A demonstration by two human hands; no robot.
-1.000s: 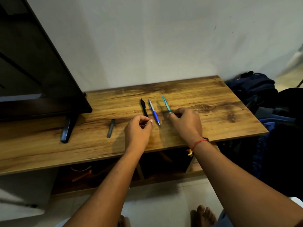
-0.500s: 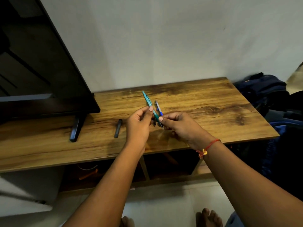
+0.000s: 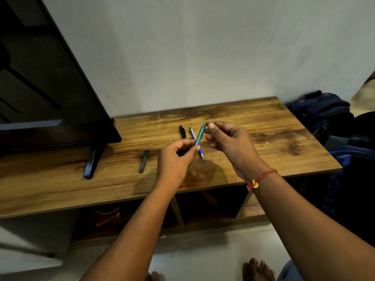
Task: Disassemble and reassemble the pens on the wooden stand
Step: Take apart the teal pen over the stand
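The teal pen (image 3: 200, 133) is a slim, see-through green-blue barrel, held in the air above the wooden stand (image 3: 263, 126), tilted so its upper end leans right and away. The left hand (image 3: 176, 159) has its grip closed on the lower half, thumb and forefinger pinching the barrel, the other fingers curled below; the pen's lower end is mostly hidden behind this hand. The right hand (image 3: 229, 138) pinches the top end between thumb and forefinger, a red thread band (image 3: 261, 177) on its wrist. Under the hands, on the tabletop, a blue pen (image 3: 200, 154) and a black pen (image 3: 182, 131) lie near each other; a short dark piece (image 3: 143, 161) lies apart to the left. A television (image 3: 50, 94) fills the far left, while bare wood runs from the hands to the right edge, with a backpack (image 3: 320, 110) beyond it
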